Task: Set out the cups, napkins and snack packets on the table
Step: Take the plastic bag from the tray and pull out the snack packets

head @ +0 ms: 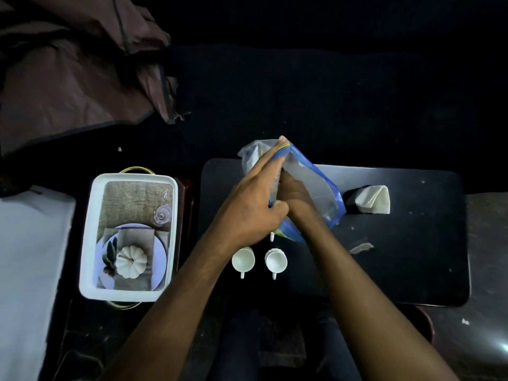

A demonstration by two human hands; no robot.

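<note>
Cups (243,260): two white ones sit upright, side by side, handles toward the person, on the near edge of the black table (412,270). A third white handle shows just behind them, under the bag; whether a whole cup is there, cannot tell.

Bag (310,185), clear plastic with a blue zip edge, is held up over the table's middle. Something pale shows through at its top; probably the snack packets, not certain.

Left hand (253,204): fingers extended along the bag's upper rim, thumb closed on its near side, gripping the mouth. Right hand (298,198): pushed in at the mouth, fingers hidden by plastic, so cannot tell whether it pinches anything.

Napkin holder (371,199), with white folded napkins, lies on its side toward the table's right.

Tray (86,243), white-rimmed with a printed place setting, stands left of the table, apart from it.

Step, as I judge it: drawing contents from the bag. To do it well:
- keep the left hand holding the mouth wide and steady;
- lift the bag clear of the cups below, which could be knocked;
- take one packet at a time, lay it on bare table right of the cups;
- stand the napkin holder up afterward.
</note>
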